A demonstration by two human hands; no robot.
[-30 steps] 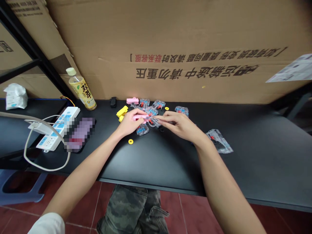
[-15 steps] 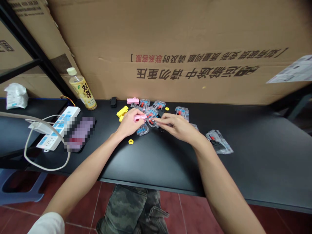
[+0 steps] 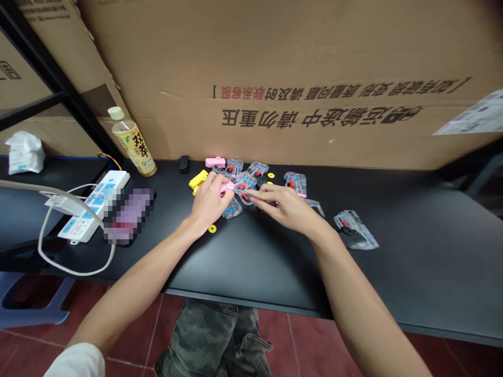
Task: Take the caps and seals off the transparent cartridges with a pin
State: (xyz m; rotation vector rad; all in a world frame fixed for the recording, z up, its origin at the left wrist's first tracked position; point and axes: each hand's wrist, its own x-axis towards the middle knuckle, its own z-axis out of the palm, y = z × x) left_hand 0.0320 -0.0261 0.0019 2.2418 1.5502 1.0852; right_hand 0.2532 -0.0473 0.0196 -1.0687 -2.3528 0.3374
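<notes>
My left hand (image 3: 210, 201) is closed around a small pink plastic part (image 3: 227, 187), its fingers covering much of it. In my right hand (image 3: 283, 205) is a thin pointed metal tool (image 3: 241, 191), gripped like a pen, possibly tweezers. Its tip meets the right end of the pink part; whether it goes inside I cannot tell. Behind and below the hands lie several clear plastic packets (image 3: 232, 209) with blue and red pieces. Yellow plastic parts (image 3: 197, 179) and another pink part (image 3: 215, 162) sit just past my left hand. A yellow ring (image 3: 212, 229) lies nearer me.
A separate clear packet (image 3: 356, 230) lies to the right on the black table (image 3: 424, 246). On the left are a power strip (image 3: 94, 207) with looping cables, a blurred phone (image 3: 131, 214) and a drink bottle (image 3: 133, 141). Cardboard (image 3: 294, 47) walls the back.
My left hand has turned slightly, so its fingers now cover more of the pink part. The metal tool stays against its end. The whole view has shifted a little.
</notes>
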